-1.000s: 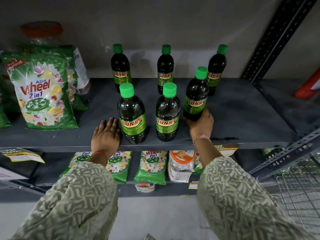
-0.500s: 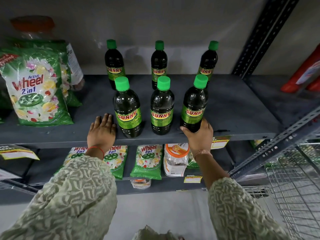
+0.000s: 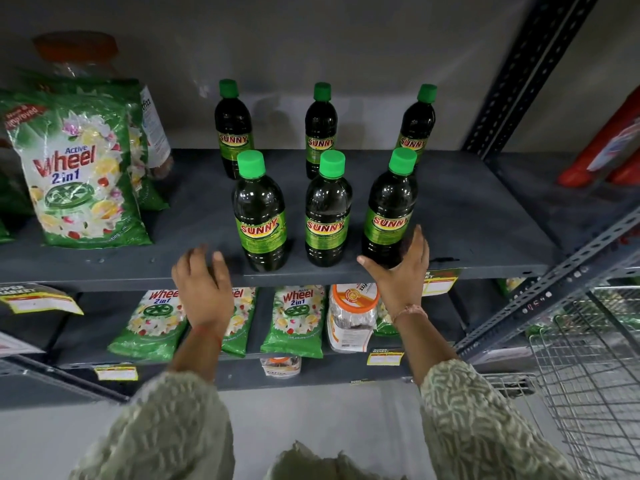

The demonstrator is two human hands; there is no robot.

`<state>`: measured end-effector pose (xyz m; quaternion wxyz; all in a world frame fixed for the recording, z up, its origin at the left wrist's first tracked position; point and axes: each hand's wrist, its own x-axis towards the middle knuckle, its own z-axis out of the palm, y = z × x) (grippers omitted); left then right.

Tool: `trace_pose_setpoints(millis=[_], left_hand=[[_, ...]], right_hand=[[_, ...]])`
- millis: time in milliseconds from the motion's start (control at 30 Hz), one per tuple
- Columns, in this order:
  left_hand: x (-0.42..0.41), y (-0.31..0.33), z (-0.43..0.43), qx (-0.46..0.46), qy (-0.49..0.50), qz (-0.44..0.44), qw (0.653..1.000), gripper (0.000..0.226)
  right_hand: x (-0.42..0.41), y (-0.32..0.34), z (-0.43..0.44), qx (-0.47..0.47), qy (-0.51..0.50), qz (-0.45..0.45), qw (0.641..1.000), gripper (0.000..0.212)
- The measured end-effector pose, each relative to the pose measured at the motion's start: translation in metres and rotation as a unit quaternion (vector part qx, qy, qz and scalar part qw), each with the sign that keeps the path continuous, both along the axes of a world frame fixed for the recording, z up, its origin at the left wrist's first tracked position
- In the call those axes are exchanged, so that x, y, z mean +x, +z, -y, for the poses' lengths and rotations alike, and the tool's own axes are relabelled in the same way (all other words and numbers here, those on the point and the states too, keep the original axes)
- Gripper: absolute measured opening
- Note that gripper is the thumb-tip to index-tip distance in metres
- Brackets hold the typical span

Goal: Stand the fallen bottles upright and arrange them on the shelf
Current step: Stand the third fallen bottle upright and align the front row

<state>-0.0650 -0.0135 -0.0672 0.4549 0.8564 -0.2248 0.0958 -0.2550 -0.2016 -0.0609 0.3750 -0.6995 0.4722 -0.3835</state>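
1. Nearest to me, both arms in patterned sleeves reach up toward the front edge of the shelf [image 3: 485, 268], which carries six dark bottles with green caps.
2. The left hand [image 3: 202, 289] hovers just below and in front of that front edge, to the left of the bottles. Its fingers [image 3: 218, 261] are loosely curled and spread, holding nothing. I cannot tell whether the tips brush the edge.
3. The right hand [image 3: 401, 271] is at the front edge as well, cupped around the base of the front-right bottle [image 3: 389, 216]. The thumb reaches left across the bottle's foot and the fingers rise along its right side. The hand is wide, more open than clamped; contact looks light at most, and I would not call it a firm hold.
4. That bottle stands upright, long axis vertical, right inside the right hand's span. The right hand is clearly the nearer one to it; the left is well apart, beyond two bottles.
5. Along the front edge, the front-middle bottle [image 3: 327, 216] and front-left bottle [image 3: 261, 220] also stand upright, evenly spaced in a row.
6. Farther back, near the rear edge of the shelf, the back-left bottle [image 3: 232, 133], back-middle bottle [image 3: 320, 133] and back-right bottle [image 3: 415, 129] stand upright in a second row.
7. By my reading no bottle lies fallen, so the job looks all but done; any move left is a small nudge by the right hand to square the front-right bottle with its row.
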Motion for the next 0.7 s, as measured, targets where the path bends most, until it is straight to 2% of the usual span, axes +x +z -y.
trace_pose_setpoints(millis=[33,100,167,200,333,400,533,700], left_hand=[[-0.023,0.0,-0.002,-0.015,-0.021,0.014,1.0,0.051],[-0.063,-0.002,0.006,0.01,-0.116,0.008,0.993,0.066],[-0.089,-0.001,0.028,0.053,-0.179,-0.027,0.982,0.063],[-0.098,0.003,0.041,0.044,-0.187,-0.051,0.98,0.063],[-0.099,0.016,0.085,-0.036,-0.141,-0.164,0.976,0.091],[-0.084,0.014,0.099,-0.027,-0.132,-0.167,0.977,0.087],[-0.078,0.013,0.104,-0.009,-0.131,-0.135,0.982,0.061],[-0.083,0.011,0.112,-0.028,-0.142,-0.126,0.981,0.056]], right_hand=[[-0.002,0.001,0.001,0.001,0.01,0.005,1.0,0.11],[-0.005,0.004,0.007,0.013,0.034,0.005,0.999,0.112],[-0.004,0.006,0.015,0.011,0.055,-0.003,0.998,0.105],[-0.003,0.006,0.018,-0.001,0.055,-0.017,0.998,0.097],[-0.003,0.006,0.023,-0.034,0.045,-0.042,0.998,0.077],[-0.006,0.005,0.027,-0.04,0.048,-0.045,0.997,0.074],[-0.025,0.002,0.043,-0.045,0.044,-0.045,0.997,0.071],[-0.062,0.002,0.07,-0.044,0.006,-0.045,0.998,0.068]])
